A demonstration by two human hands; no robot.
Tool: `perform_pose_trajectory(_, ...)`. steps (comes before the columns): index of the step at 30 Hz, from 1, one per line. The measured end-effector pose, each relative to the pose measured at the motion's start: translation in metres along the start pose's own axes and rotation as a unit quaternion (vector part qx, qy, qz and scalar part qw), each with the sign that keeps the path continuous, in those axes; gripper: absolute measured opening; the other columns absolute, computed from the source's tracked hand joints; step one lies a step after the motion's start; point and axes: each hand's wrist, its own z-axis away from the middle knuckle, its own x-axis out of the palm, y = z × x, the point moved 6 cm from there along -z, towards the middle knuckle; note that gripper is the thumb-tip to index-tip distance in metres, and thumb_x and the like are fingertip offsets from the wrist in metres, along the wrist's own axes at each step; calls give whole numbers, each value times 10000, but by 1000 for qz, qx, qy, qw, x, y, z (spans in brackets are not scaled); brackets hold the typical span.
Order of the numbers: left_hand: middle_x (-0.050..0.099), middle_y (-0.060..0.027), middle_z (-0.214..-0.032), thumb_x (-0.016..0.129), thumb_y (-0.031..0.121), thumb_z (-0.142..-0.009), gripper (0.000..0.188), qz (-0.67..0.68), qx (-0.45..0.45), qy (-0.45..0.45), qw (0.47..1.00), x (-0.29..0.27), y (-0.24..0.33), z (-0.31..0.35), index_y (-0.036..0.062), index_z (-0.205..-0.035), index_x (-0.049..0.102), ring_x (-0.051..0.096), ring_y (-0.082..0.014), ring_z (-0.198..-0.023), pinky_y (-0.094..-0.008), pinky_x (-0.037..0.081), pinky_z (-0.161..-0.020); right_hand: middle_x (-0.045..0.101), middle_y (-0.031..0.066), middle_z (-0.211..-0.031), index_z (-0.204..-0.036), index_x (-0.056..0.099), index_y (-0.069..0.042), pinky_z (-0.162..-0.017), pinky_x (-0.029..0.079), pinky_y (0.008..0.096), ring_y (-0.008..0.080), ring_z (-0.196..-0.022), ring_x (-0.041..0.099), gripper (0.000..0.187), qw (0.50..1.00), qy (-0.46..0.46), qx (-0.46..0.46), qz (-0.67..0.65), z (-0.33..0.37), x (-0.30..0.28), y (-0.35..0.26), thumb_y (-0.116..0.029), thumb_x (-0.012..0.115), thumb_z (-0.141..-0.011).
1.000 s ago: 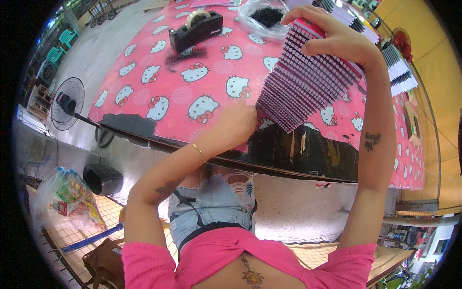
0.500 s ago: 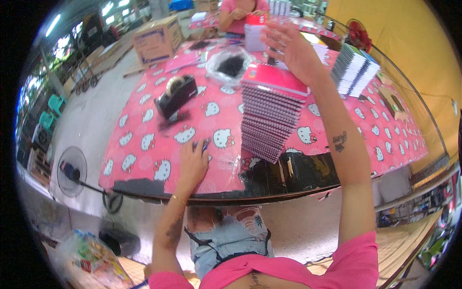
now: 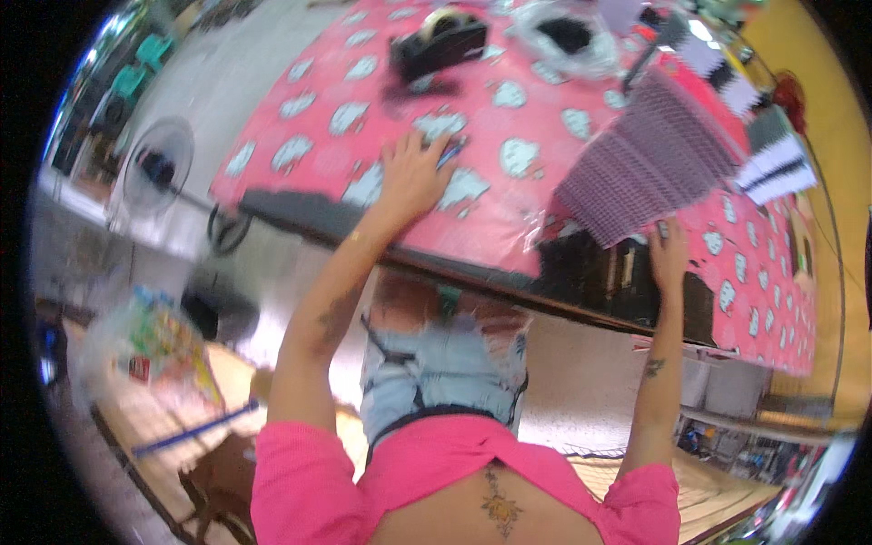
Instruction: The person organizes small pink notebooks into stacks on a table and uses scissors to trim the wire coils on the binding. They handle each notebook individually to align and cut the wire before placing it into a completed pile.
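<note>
My left hand point(image 3: 416, 182) rests on the pink patterned table cover, its fingers bent round a small blue-and-dark tool point(image 3: 450, 153) whose kind is too blurred to tell. To its right leans a tall stack of spiral-bound notebooks point(image 3: 640, 159), coil edges facing me and a pink-red cover on top. My right hand point(image 3: 668, 256) lies low beside the near end of that stack, fingers stretched out with nothing seen in them. Whether its fingertips touch the notebooks is not plain.
A black tape dispenser point(image 3: 440, 44) stands beyond my left hand. Behind it lies a clear plastic bag point(image 3: 565, 36) with black contents. More notebooks point(image 3: 777, 163) stand at the right. A fan point(image 3: 162, 165) is left of the table; a filled plastic bag point(image 3: 159, 350) sits lower left.
My right hand has come down from above the far side of the stack to its near end. The view has tilted down and turned. My left hand stays on the table with the small tool.
</note>
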Motion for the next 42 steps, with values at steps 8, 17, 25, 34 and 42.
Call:
perform_pose_trajectory(8,554,-190,-1212,569,420,-916,483,-21,-53,50,997,-11,-32,18,180,-1333,537,523,-361,-1148,-574,373,-975,536,246,-1302,-1216,546,19,-1011,404,470,417,-1214,506,376,999,-37,-5,27,-1,15,13,-270,539,-976)
perform_pose_trajectory(17,546,-197,-1205,601,390,-886,489,-22,-75,23,997,-14,-29,15,160,-1312,533,505,-366,-1179,-599,369,-996,543,303,-1164,-1063,503,63,-871,430,519,482,-1050,521,340,996,-42,-21,80,-2,15,12,-262,539,-967)
perform_pose_trajectory(25,532,-205,-1221,600,356,-895,479,-22,-63,32,997,-15,-28,11,120,-1309,545,496,-378,-1182,-617,370,-988,525,296,-917,-837,547,103,-800,392,540,465,-906,503,270,994,-17,-48,92,3,22,27,-161,547,-896)
perform_pose_trajectory(34,483,-221,-1307,597,354,-901,504,12,-53,23,998,-24,-31,10,114,-1339,529,443,-418,-1244,-641,326,-1017,630,273,-1027,-877,639,70,-867,404,533,452,-980,543,197,974,-147,-25,170,13,34,51,-73,544,-780)
perform_pose_trajectory(42,465,-234,-1296,610,382,-888,614,81,87,-110,987,-25,-73,-4,138,-1429,451,408,-411,-1282,-649,291,-1040,546,212,-1365,-1266,603,-7,-1099,315,486,391,-1277,488,424,993,-103,18,63,36,25,62,-222,584,-901)
